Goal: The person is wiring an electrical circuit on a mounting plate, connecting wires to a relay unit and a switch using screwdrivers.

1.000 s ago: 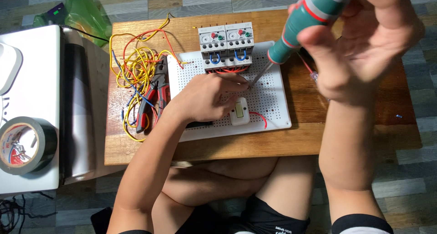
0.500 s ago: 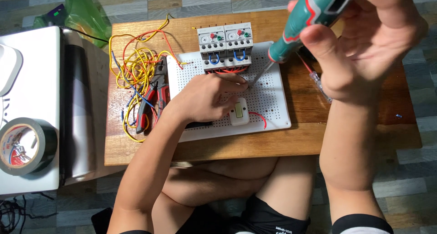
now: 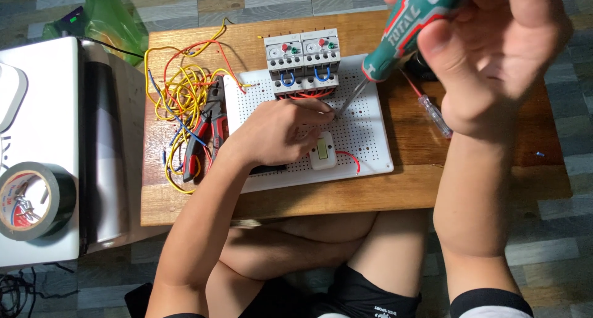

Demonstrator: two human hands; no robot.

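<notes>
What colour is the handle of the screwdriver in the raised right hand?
The screwdriver handle is teal green with grey parts, seen in the head view.
</notes>
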